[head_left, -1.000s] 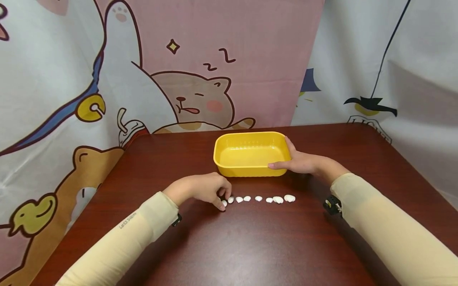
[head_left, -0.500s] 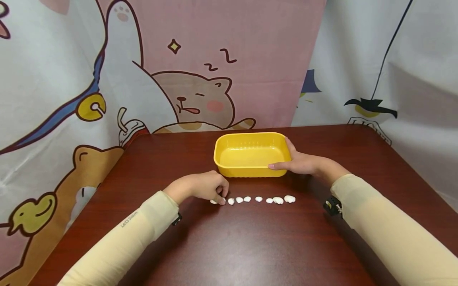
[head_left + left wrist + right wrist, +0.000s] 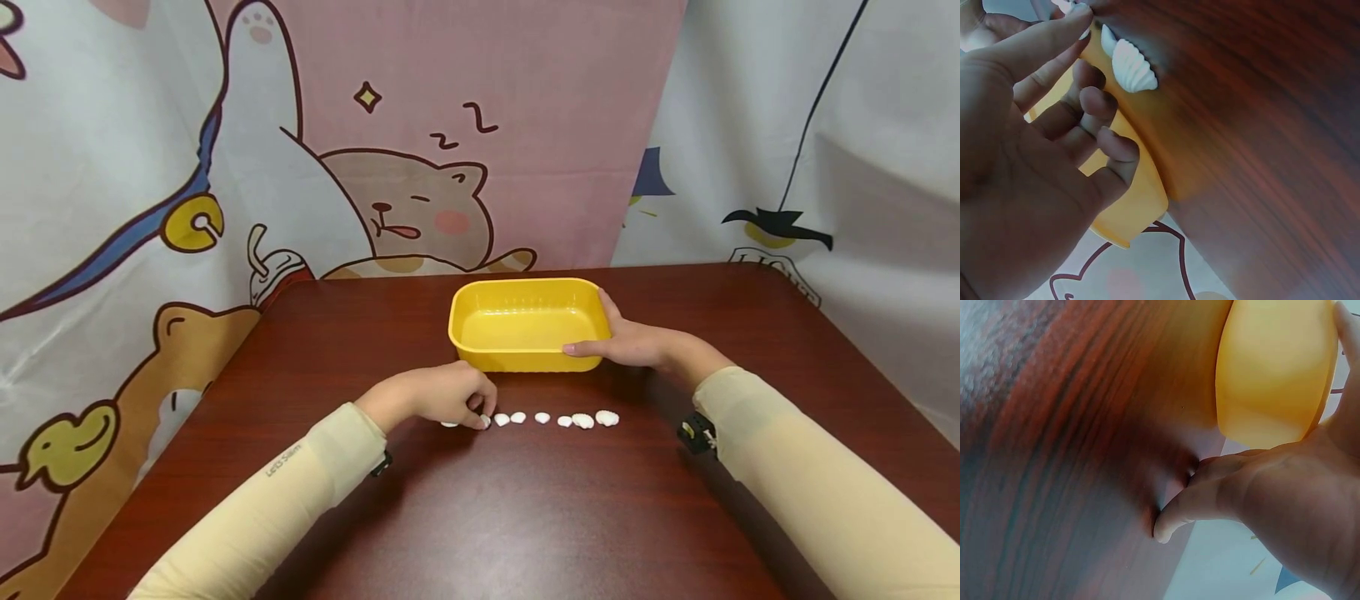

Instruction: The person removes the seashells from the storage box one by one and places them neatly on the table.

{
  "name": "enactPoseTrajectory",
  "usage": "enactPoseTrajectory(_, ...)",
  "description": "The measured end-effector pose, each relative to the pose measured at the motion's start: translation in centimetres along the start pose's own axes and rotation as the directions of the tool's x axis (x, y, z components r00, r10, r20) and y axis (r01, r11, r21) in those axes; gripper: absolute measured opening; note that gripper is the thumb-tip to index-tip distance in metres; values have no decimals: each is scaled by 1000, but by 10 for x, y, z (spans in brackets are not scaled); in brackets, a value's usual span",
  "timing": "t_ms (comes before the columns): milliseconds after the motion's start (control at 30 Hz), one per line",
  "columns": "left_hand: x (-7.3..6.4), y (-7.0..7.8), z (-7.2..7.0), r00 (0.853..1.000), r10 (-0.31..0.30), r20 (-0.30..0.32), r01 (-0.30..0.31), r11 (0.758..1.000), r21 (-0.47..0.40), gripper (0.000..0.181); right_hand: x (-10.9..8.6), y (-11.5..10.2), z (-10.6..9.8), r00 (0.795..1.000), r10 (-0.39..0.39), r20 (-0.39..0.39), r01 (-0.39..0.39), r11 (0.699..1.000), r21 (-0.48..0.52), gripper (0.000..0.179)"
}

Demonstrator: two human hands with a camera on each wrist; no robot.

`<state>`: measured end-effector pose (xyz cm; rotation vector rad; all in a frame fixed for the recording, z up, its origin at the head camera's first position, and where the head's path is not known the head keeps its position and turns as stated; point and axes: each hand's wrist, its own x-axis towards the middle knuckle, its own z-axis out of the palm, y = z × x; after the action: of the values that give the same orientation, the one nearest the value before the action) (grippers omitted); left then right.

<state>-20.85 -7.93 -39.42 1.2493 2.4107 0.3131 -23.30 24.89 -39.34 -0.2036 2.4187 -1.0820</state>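
Observation:
In the head view, a row of small white seashells [image 3: 542, 417] lies on the table in front of a yellow plastic basin [image 3: 525, 360]. My left hand [image 3: 453, 396] is at the row's left part, its thumb and forefinger pinching a small shell [image 3: 486, 422]. A shell [image 3: 449, 424] peeks out under the hand. The left wrist view shows a ribbed white shell [image 3: 1134, 67] beyond the left hand's curled fingers. My right hand [image 3: 637, 340] grips the basin's right front corner, thumb along the front rim and a finger along the right side.
The dark red-brown wooden table [image 3: 525, 517] runs back to a cartoon-printed cloth [image 3: 555, 125]. Larger scalloped shells [image 3: 607, 417] end the row on the right, close before the basin. Both forearms [image 3: 262, 500] reach in from the front.
My left hand dips slightly left along the row, then shifts right onto another shell. A shell shows at the row's left end. The right hand and basin stay in place.

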Motion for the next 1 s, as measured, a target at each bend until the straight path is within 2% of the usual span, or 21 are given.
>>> enactPoseTrajectory(133,1,-2,4,995,23,-97,-9,991,135,14,0,-1,0,1000,4,-1,-4,1000,-1,133)
enactPoseTrajectory(233,1,-3,7,981,68,-180,-18,964,265,19,1,-1,0,1000,10,-2,-10,1000,3,133)
enactPoseTrajectory(300,0,-3,9,973,100,-209,-31,950,312,20,1,-1,0,1000,16,1,-16,1000,5,134)
enactPoseTrajectory(367,-1,-2,10,968,119,-219,-44,947,318,22,1,-1,1,1000,20,2,-20,1000,9,135)
enactPoseTrajectory(467,-2,-3,11,969,116,-219,-47,954,297,21,0,-1,2,1000,15,3,-15,1000,12,135)
enactPoseTrajectory(767,-6,-4,9,984,45,-170,-6,974,224,12,-2,-1,2,1000,9,-2,-9,1000,1,136)
enactPoseTrajectory(933,-6,1,9,983,67,-170,-32,979,201,2,0,0,2,1000,1,-3,-1,1000,-6,135)
enactPoseTrajectory(1000,-4,3,10,983,72,-166,-38,979,199,7,1,0,2,1000,-6,-5,6,1000,-4,133)
